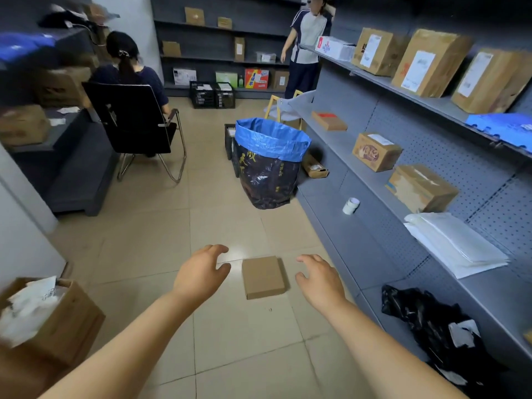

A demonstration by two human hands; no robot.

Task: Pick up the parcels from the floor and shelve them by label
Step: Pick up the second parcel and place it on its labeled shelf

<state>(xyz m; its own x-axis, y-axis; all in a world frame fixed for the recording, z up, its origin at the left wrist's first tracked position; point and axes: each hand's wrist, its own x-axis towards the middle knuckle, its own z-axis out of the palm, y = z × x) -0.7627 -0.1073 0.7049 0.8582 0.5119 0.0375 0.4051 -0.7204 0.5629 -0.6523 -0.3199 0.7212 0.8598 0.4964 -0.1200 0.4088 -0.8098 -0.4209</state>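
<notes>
A small flat brown cardboard parcel [263, 277] lies on the tiled floor, no label visible on its top face. My left hand [201, 272] hovers just left of it, fingers spread and curled, holding nothing. My right hand [319, 279] hovers just right of it, also open and empty. Neither hand touches the parcel. Grey shelving [359, 249] runs along the right wall with several labelled cardboard boxes [375, 151] on it.
A dark sack with a blue liner [270, 165] stands ahead by the shelf. A person sits on a black chair [135, 125] at the left; another person stands at the back. An open carton [57, 321] sits at my lower left. Black bags [431, 321] lie on the bottom shelf.
</notes>
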